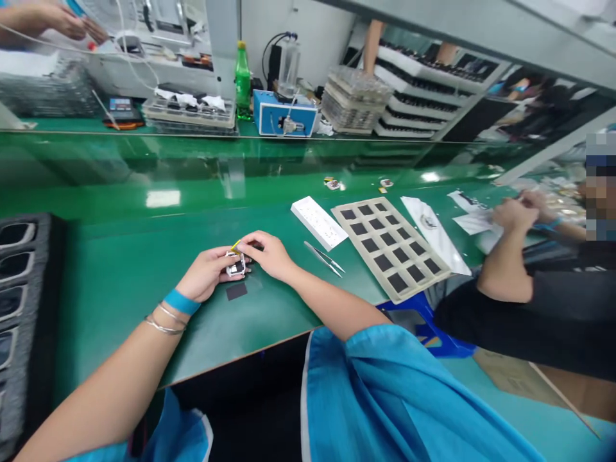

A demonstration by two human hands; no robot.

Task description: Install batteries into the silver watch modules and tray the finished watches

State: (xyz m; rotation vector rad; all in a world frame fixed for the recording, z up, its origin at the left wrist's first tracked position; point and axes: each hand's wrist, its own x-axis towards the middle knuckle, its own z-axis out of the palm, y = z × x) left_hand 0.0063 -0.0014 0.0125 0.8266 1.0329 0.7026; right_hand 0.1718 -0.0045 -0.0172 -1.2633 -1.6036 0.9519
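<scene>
My left hand [205, 273] grips a small silver-white casing [235, 266] with dark parts inside, just above the green table. My right hand [269, 255] is closed in a pinch at the casing's upper edge, where a thin yellow strip [235, 245] sticks up by the fingertips. The casing's finer parts are too small to make out. Below it a dark rectangular piece [237, 292] lies flat on the table [269, 314]. To the right of my right hand rests a pair of tweezers [325, 259].
A white block [319, 222] and a beige tray [342, 221] of dark squares lie to the right. At the left edge stands a grey foam tray [36, 308] with framed pieces. A co-worker's hands [517, 210] are busy at far right. A green bottle [242, 83] stands behind.
</scene>
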